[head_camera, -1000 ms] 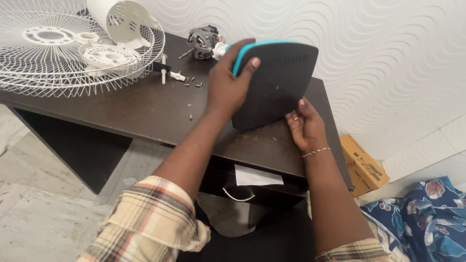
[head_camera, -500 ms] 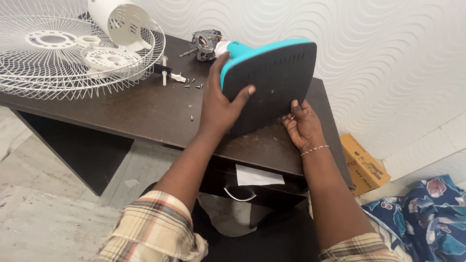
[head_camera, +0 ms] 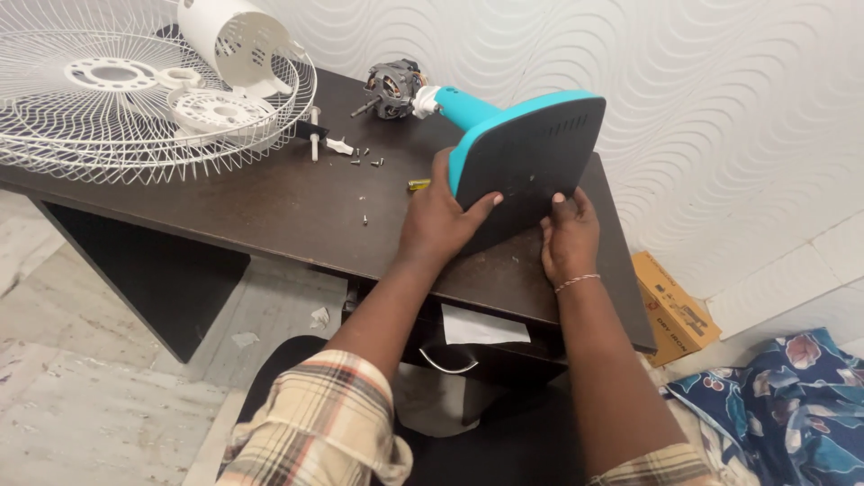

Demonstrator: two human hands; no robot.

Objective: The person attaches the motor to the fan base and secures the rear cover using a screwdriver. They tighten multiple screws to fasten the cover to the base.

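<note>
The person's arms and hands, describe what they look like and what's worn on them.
Both forearms are bare. Checked sleeves in cream, red and dark lines are pushed up above the elbows. The right hand has a thin beaded bracelet at its wrist; the left hand wears nothing.

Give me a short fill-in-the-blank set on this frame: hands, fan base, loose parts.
1. Both hands grip the teal-edged dark plastic fan base, tipped on its ____.
2. The bare fan motor sits at the end of the base's teal ____.
3. Small loose screws lie on the dark wooden ____.

Missing: edge; neck; desk
</note>
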